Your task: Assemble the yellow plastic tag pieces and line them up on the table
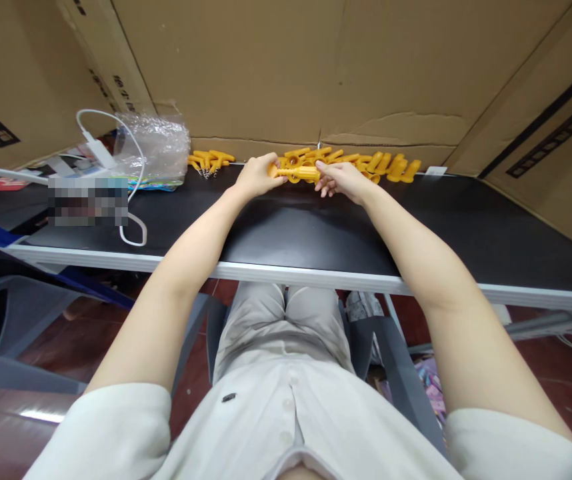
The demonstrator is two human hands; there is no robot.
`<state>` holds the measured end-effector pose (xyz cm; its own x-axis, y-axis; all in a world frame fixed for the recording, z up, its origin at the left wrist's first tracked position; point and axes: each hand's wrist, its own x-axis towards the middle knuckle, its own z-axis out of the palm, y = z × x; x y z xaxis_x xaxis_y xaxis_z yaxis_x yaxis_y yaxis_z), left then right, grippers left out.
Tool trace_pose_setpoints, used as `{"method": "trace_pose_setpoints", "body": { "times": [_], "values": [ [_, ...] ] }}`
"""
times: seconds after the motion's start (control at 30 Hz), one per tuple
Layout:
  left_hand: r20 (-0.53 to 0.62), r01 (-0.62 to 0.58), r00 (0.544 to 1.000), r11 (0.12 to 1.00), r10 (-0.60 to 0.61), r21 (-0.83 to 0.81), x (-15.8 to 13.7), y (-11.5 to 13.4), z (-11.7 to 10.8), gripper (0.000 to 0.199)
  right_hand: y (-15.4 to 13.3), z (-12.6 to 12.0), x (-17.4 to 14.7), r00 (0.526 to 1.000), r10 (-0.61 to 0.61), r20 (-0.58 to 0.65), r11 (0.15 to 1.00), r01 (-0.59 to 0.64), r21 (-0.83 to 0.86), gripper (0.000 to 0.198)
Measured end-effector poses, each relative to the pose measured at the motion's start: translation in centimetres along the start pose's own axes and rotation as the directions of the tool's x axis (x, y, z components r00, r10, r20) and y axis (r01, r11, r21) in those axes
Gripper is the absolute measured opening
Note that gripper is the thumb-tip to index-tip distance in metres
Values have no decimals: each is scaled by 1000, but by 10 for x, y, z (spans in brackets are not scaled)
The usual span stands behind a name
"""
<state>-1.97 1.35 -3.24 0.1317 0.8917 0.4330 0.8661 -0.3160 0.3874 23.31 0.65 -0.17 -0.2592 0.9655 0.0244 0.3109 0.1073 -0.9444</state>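
A yellow plastic corkscrew part point(305, 174), thin and ridged on the left and wider and ribbed on the right, lies level between my hands above the black table. My left hand point(257, 177) pinches its left end between thumb and fingers. My right hand point(345, 181) has its thumb and forefinger at the wider right end, with the other fingers loosely curled. Just behind my hands is a pile of yellow plastic parts point(335, 155), partly hidden. To the left lie yellow T-handles with metal corkscrew spirals point(210, 162). Several yellow flared sleeves point(404, 168) stand at the right.
Cardboard panels point(286, 73) wall off the back and sides of the black table point(311, 233). Clear plastic bags point(153, 147) and a white cable point(141, 157) lie at the left. A small white piece point(436, 171) sits at the back right. A metal strip point(276, 272) edges the front.
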Motion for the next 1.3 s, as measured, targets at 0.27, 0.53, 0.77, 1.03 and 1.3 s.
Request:
{"method": "trace_pose_setpoints", "body": {
  "times": [0.27,0.53,0.77,1.03,1.3],
  "values": [
    [-2,-5,1000,1000,5,-7,-1,2,-2,35,5,-7,2,999,-23,42,1000,23,-4,50],
    [-30,-46,999,999,46,-16,4,-7,3,34,11,-10,7,997,-62,55,998,60,35,21],
    [-5,-7,1000,1000,7,1,3,-3,1,36,8,-7,6,998,-56,39,998,55,17,12],
    [19,15,1000,1000,-15,-15,2,1,-2,37,8,-9,8,998,-49,37,999,49,5,13],
    [18,11,1000,1000,-11,-18,0,1,-1,39,8,-6,7,997,-78,4,996,78,37,23]
  ]
}}
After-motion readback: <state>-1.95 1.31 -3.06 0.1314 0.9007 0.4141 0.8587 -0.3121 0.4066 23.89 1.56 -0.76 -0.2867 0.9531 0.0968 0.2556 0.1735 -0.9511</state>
